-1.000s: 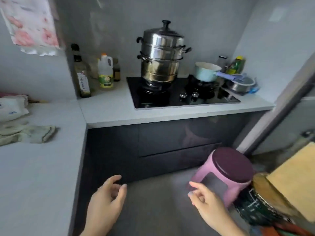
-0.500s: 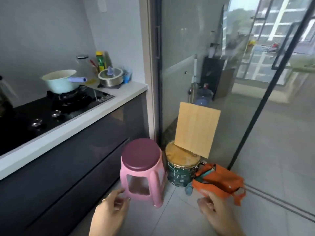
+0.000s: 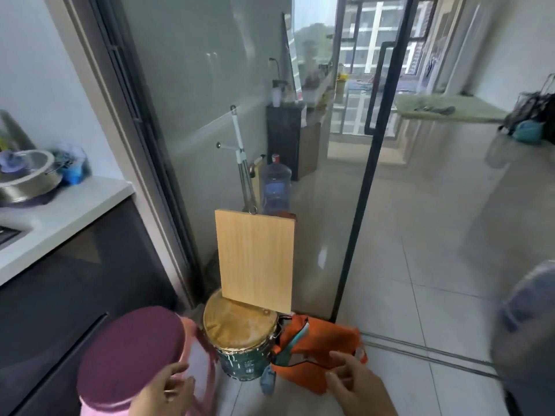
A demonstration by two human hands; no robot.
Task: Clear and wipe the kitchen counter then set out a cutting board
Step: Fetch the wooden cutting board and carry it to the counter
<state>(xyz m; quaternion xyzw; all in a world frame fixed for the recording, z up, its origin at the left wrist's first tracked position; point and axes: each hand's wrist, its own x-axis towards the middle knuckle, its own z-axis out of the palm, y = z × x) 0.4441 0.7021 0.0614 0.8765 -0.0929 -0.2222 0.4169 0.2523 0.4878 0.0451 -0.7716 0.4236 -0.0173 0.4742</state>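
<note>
Since the earlier frame the view has closed in on the cutting board (image 3: 256,261), now central, standing upright on a paint can (image 3: 241,334) and leaning against the glass door (image 3: 210,115). Left hand (image 3: 163,391) hangs empty, fingers loosely spread, over the pink stool (image 3: 132,352) at near left. Right hand (image 3: 357,387) is open and empty, just near of the orange bag (image 3: 318,349); counter (image 3: 60,214) lies at left.
</note>
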